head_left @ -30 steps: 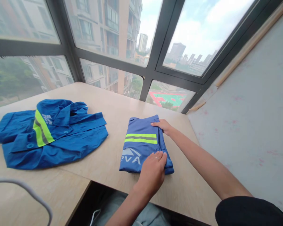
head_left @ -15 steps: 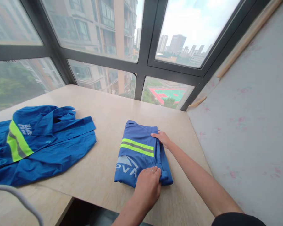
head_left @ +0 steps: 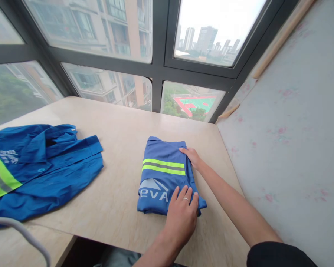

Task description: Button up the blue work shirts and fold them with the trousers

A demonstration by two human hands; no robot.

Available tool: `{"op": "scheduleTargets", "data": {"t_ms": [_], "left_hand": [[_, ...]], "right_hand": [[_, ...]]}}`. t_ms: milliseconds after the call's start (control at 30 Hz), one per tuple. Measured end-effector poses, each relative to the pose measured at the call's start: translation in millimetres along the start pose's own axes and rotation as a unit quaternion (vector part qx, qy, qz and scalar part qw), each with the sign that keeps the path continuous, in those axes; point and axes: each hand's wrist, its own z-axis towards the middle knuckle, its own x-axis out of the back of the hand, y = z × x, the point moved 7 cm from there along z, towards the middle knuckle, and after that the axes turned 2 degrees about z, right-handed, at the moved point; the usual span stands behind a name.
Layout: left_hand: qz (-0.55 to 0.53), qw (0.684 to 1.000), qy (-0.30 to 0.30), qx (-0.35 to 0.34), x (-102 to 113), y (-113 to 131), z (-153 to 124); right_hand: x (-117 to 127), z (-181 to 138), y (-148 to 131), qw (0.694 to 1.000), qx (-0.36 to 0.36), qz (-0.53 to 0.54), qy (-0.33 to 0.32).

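Note:
A folded blue work jacket (head_left: 164, 150) lies in front of me, with a yellow-green and grey reflective stripe and pale printed lettering. My left hand (head_left: 183, 213), a ring on one finger, rests on its near right corner with the fingers spread on the cloth. At the far right edge, my right hand (head_left: 193, 157) grips the fabric, thumb on top; its other fingers are mostly hidden. A second blue jacket (head_left: 64, 174) is laid out unfolded at the left, apart from both hands.
The pale tabletop (head_left: 122, 148) runs up to the dark window frame (head_left: 157, 85). A papered wall (head_left: 289, 155) bounds the right side. A grey curved tube (head_left: 25, 231) crosses the lower left, near a dark gap (head_left: 83, 250) at the table's front edge.
My left hand has gone from pinching the jacket's near right edge to lying spread on it. The right-side cloth now sits flatter. The view has shifted slightly right.

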Motion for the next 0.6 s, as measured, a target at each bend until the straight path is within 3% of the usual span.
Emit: {"op": "scheduleTargets", "data": {"t_ms": [167, 367, 600], "left_hand": [[0.025, 0.999, -0.001, -0.026, -33.3, -1.2, -23.3], [0.043, 0.997, -0.022, -0.060, -30.8, 5.2, -28.3], [0.057, 0.995, -0.070, -0.048, -39.2, 10.7, -30.2]], "right_hand": [[14.2, -5.4, 8.5, 0.998, 0.054, -0.008, 0.033], [23.1, -4.4, 8.8, 0.996, 0.073, -0.006, 0.045], [24.3, -1.4, 8.9, 0.991, 0.102, -0.062, 0.061]]}}
